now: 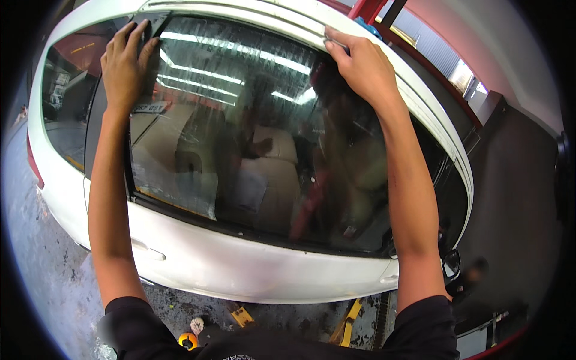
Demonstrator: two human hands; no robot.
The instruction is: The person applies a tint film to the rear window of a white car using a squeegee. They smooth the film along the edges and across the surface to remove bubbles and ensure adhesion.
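Observation:
A white car stands side-on before me, and its large side window (pixel 240 138) is streaked and wet-looking near the top. My left hand (pixel 122 69) is raised to the window's upper left corner, thumb and fingers on either side of a dark, see-through corner of what looks like window film (pixel 157 23). At the upper right my right hand (pixel 366 65) pinches with thumb and forefinger at the top edge of the window; what lies between these fingertips is mostly hidden. Seats and bright light reflections show in the glass.
Below the window is the white door with its handle (pixel 148 250). A side mirror (pixel 451 263) sticks out at the right. Yellow metal arms (pixel 348 324) and an orange round object (pixel 188 341) are on the stained floor. A red post (pixel 366 9) rises behind the roof.

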